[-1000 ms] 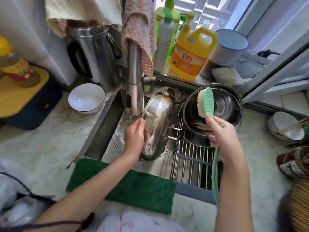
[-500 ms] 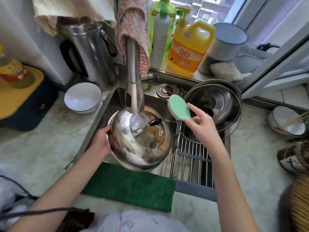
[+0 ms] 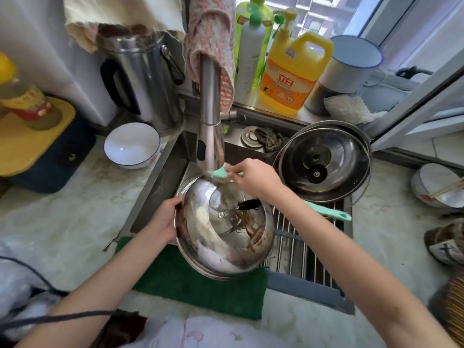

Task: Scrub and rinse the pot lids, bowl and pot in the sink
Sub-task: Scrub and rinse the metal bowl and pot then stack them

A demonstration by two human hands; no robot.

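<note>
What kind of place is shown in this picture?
Most likely a home kitchen: a faucet over a steel sink, a yellow detergent jug behind it, and a dirty pot lid under a scrubbing brush.

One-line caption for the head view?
Left hand tilts a stained pot lid under the faucet; right hand holds a green brush at its rim.

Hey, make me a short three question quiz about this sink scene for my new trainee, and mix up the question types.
1. True or false: the left hand grips the rim of the stained pot lid.
2. What does the right hand hold? A sponge; B green brush; C ladle.
3. Fill in: the white bowl stands on the ____ beside the sink.
Key: 1 true; 2 B; 3 counter.
</note>
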